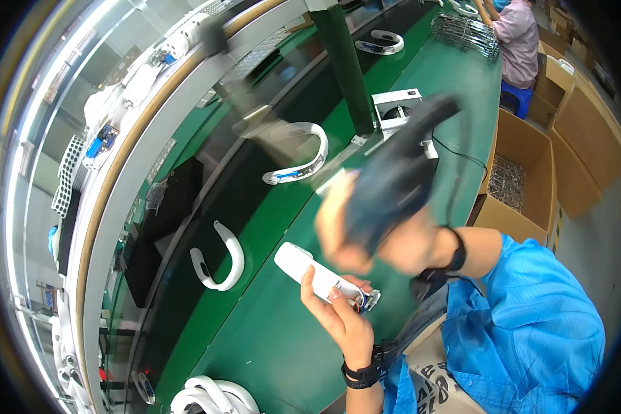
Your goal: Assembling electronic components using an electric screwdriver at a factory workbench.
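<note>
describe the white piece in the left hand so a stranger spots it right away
Start from the long green table, then find the person's left hand low in the middle of the view. Its fingers hold the white piece, with wiring exposed at one end. Unlike the C-shaped white bands nearby, it is nearly straight.

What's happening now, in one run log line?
left hand: holding white elongated housing; right hand: gripping dark handheld tool, blurred; nearby: white C-shaped bands
</note>
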Available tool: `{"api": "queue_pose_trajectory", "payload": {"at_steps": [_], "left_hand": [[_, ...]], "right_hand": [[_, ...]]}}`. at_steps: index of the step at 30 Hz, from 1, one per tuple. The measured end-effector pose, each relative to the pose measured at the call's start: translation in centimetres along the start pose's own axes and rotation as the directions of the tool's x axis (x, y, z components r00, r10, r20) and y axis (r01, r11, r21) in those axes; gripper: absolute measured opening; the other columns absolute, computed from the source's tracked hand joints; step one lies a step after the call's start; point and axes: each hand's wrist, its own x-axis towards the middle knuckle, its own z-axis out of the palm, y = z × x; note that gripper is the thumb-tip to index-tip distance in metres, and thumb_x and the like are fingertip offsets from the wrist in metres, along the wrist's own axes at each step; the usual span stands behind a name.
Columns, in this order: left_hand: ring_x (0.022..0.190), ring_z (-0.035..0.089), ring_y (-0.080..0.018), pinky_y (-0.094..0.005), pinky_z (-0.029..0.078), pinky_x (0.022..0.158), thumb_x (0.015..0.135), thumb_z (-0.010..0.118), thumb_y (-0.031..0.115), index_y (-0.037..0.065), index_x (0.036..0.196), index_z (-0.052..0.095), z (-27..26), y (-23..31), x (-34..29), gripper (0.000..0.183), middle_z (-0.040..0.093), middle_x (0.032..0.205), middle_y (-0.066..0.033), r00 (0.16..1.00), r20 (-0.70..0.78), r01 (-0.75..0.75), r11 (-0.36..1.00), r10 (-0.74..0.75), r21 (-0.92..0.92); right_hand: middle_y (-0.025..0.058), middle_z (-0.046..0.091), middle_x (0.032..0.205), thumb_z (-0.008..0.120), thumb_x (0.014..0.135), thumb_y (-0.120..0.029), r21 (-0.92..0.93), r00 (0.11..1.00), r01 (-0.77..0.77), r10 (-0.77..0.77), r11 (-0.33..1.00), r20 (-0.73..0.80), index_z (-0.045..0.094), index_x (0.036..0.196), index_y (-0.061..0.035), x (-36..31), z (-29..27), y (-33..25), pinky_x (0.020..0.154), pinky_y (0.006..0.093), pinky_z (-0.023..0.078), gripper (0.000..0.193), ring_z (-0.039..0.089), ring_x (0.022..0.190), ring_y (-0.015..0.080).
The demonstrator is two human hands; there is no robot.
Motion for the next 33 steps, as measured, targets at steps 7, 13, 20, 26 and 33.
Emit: {"api": "queue_pose_trajectory", "payload": {"at_steps": [7, 13, 20, 26, 33], "left_hand": [[0.076, 0.064, -0.0202, -0.0391, 0.057, 0.078, 0.107, 0.043, 0.003, 0.012, 0.159, 0.024, 0.6, -0.1, 0.4, 0.056, 0.066, 0.089, -0.0151, 1.0, 0.012, 0.001, 0.997, 0.0, -0.082], [0.076, 0.063, -0.0202, -0.0393, 0.056, 0.077, 0.105, 0.051, 0.001, 0.013, 0.159, 0.023, 1.1, 0.1, 0.5, 0.062, 0.064, 0.089, -0.0132, 0.999, -0.017, 0.033, 0.996, -0.035, -0.083], [0.08, 0.064, -0.0218, -0.0408, 0.057, 0.08, 0.103, 0.052, -0.001, 0.015, 0.154, 0.023, 0.6, 0.0, 0.8, 0.061, 0.064, 0.093, -0.0156, 0.996, 0.042, 0.082, 0.978, -0.075, -0.191], [0.082, 0.065, -0.0214, -0.0401, 0.057, 0.082, 0.102, 0.054, -0.003, 0.016, 0.153, 0.024, 0.4, -0.1, 0.8, 0.062, 0.065, 0.096, -0.015, 0.994, 0.083, 0.087, 0.984, -0.075, -0.155], [0.083, 0.064, -0.02, -0.0369, 0.056, 0.08, 0.102, 0.06, -0.001, 0.016, 0.154, 0.025, -0.8, -0.8, 0.9, 0.065, 0.064, 0.098, -0.0129, 0.993, 0.113, 0.049, 0.984, -0.03, -0.171]], "right_hand": [[0.0039, 0.054, 0.072, 0.022, 0.103, -0.081, -0.321, 0.816, 0.174, -0.319, 0.931, -0.482, 0.057, 0.104, -0.001, -1.1, -17.4, 1.5, 0.053, 0.0245, 0.041, 0.087, 0.05, 0.056, 0.0103], [0.0038, 0.056, 0.073, 0.024, 0.105, -0.078, -0.388, 0.831, 0.101, -0.292, 0.916, -0.473, 0.059, 0.104, -0.0005, -1.3, -20.4, 3.5, 0.056, 0.0241, 0.042, 0.085, 0.052, 0.059, 0.0102], [0.0028, 0.054, 0.071, 0.025, 0.103, -0.08, -0.288, 0.842, -0.02, -0.14, 0.957, -0.522, 0.058, 0.101, -0.0027, -1.1, -20.7, 3.9, 0.054, 0.025, 0.042, 0.085, 0.051, 0.058, 0.0102], [0.0006, 0.048, 0.068, 0.019, 0.097, -0.089, -0.083, 0.839, 0.087, -0.118, 0.993, -0.532, 0.052, 0.099, -0.0056, -1.7, -14.5, 0.6, 0.051, 0.0269, 0.04, 0.089, 0.045, 0.052, 0.0103], [0.0001, 0.043, 0.062, 0.03, 0.1, -0.083, 0.263, 0.944, 0.261, -0.188, 0.929, -0.273, 0.046, 0.096, -0.0085, 0.8, -1.0, -0.6, 0.04, 0.027, 0.035, 0.077, 0.039, 0.044, 0.0103]]}}
